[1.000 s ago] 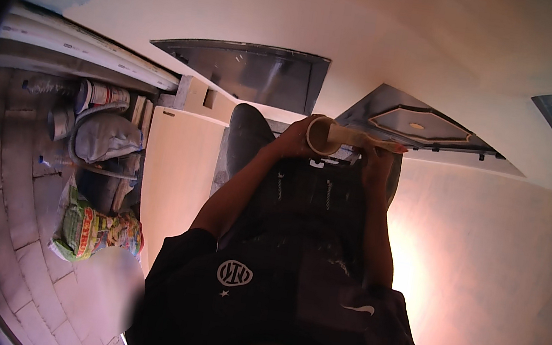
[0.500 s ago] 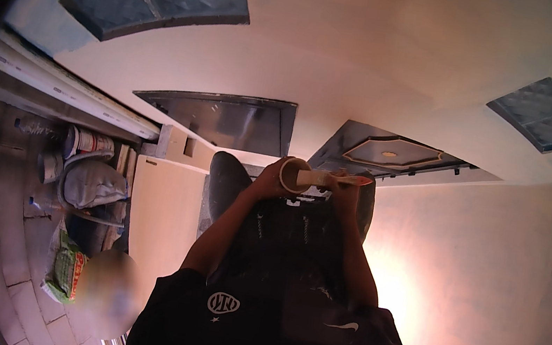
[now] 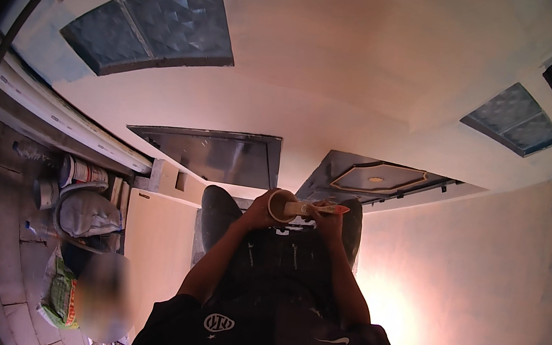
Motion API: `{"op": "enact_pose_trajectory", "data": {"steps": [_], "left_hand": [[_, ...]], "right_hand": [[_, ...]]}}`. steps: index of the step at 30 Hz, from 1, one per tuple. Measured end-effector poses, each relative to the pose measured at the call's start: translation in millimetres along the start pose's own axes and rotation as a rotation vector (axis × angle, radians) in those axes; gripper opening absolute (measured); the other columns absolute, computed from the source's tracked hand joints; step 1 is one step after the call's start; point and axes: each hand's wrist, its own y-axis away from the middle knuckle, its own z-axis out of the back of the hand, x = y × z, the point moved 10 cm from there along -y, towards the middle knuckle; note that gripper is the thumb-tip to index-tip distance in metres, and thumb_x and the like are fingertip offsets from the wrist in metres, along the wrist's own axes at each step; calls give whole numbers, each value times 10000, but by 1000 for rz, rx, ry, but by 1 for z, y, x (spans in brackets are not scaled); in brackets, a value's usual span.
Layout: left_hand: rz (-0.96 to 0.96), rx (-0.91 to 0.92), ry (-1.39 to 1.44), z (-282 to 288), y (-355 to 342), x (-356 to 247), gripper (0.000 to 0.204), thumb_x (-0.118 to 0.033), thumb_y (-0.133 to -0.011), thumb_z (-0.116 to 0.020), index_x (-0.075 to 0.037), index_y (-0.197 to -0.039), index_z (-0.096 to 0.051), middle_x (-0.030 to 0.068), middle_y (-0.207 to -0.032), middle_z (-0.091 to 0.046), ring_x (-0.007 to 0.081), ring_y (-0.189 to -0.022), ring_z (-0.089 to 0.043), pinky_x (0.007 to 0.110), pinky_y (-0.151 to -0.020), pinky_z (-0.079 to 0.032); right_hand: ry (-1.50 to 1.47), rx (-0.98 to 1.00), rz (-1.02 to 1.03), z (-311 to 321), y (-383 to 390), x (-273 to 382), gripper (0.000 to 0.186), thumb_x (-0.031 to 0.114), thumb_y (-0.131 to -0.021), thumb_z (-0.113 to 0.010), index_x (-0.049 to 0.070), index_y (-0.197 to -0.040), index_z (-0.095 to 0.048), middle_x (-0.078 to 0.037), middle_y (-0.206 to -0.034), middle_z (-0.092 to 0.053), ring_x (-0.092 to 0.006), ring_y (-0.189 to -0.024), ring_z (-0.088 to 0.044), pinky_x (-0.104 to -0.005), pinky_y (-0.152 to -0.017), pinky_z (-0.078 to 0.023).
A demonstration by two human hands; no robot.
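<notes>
My left hand [image 3: 258,212] is wrapped round a small round pot [image 3: 275,201], its mouth turned toward the view. In my right hand [image 3: 330,226] is a flat paintbrush [image 3: 295,208] with a pale head and a red-tipped handle. The brush lies sideways, its head at the right part of the pot's mouth. Both hands are close together in front of my body, above my dark trousers. What the pot contains is too dark to make out.
A pale wall with patterned glass windows [image 3: 177,24] and dark doors [image 3: 221,158] stands ahead. On the tiled floor at left are a grey bag [image 3: 88,212], a bucket [image 3: 80,172], plastic bottles and a green sack [image 3: 62,287]. A pale ledge [image 3: 152,240] lies nearer.
The view has tilted up, so my hands, the doors and the windows sit lower in the picture. Both hands keep their grip on the pot and paintbrush.
</notes>
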Motion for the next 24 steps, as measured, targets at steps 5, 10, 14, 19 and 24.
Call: {"op": "enact_pose_trajectory", "data": {"steps": [5, 10, 14, 19, 24], "left_hand": [[1, 1, 20, 1, 2, -5, 700, -177, -633, -911, -94, -1233, -561, 81, -1204, -616, 238, -1133, -606, 370, -984, -486], [8, -30, 17, 3, 3, 3, 694, -189, -638, -913, -80, -1227, -563, 92, -1212, -614, 245, -1135, -606, 373, -972, -493], [-15, -21, 19, 1, 2, 1, 685, -195, -645, -913, -69, -1221, -565, 96, -1215, -615, 251, -1128, -610, 379, -962, -498], [-49, -28, 14, 1, 1, 3, 681, -196, -650, -911, -71, -1222, -564, 96, -1213, -615, 252, -1121, -613, 377, -958, -500], [-14, -6, 57, -2, 1, 4, 685, -192, -655, -908, -72, -1230, -556, 94, -1205, -621, 247, -1118, -615, 375, -956, -501]], "right_hand": [[-55, 20, -16, 1, 0, -14, 149, 105, -864, -733, -22, -853, -655, -79, -786, -683, -146, -679, -673, -271, -612, -544], [-65, 78, -81, -5, 2, -31, 135, 94, -874, -716, -25, -890, -655, -87, -804, -682, -171, -673, -680, -276, -626, -554], [72, 75, -35, -7, 3, -15, 123, 85, -871, -712, -23, -895, -658, -85, -814, -683, -164, -697, -682, -268, -639, -551], [-161, 38, -153, -7, 7, -12, 135, 103, -858, -728, -17, -877, -669, -70, -803, -681, -131, -706, -670, -251, -640, -535], [-138, 62, -149, -8, 9, -6, 154, 125, -867, -716, -21, -873, -671, -65, -786, -680, -125, -687, -662, -247, -619, -515]]}}
